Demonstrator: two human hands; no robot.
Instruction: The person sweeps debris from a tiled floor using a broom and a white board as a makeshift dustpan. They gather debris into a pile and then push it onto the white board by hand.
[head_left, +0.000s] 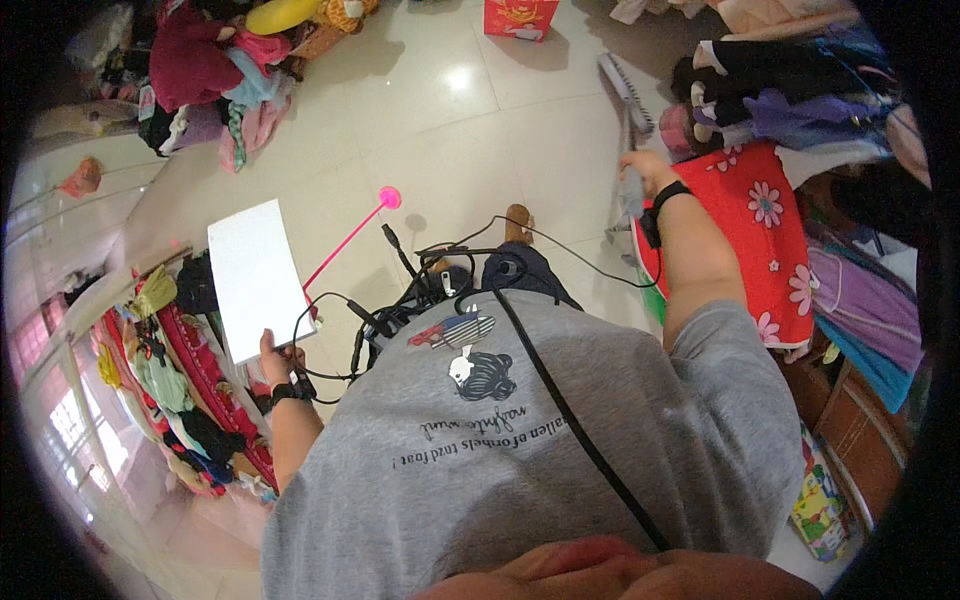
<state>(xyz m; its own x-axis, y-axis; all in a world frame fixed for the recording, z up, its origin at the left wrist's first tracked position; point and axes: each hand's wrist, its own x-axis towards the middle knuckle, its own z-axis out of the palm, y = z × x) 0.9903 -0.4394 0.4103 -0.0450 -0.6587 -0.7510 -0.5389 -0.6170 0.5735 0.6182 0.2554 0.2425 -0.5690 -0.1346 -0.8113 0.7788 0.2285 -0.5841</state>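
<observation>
My left hand [277,358] is closed on the lower edge of a flat white rectangular board [258,280], held upright at the left. From behind the board's right edge sticks out a thin bright pink rod [345,243] with a round disc at its end; whether my fingers hold the rod too is hidden. On the right, my right hand [648,177] is wrapped round the grey handle of a brush [628,95]. Its long head with dark bristles points away from me, over the floor. Both wrists wear black bands.
Black cables [440,262] hang looped at my waist. A red flowered cloth [740,230] covers a surface at the right, with heaped clothes [800,95] beyond. More clothes lie at the far left [200,60] and left [185,380]. A red bag [520,18] stands far ahead on the tiles.
</observation>
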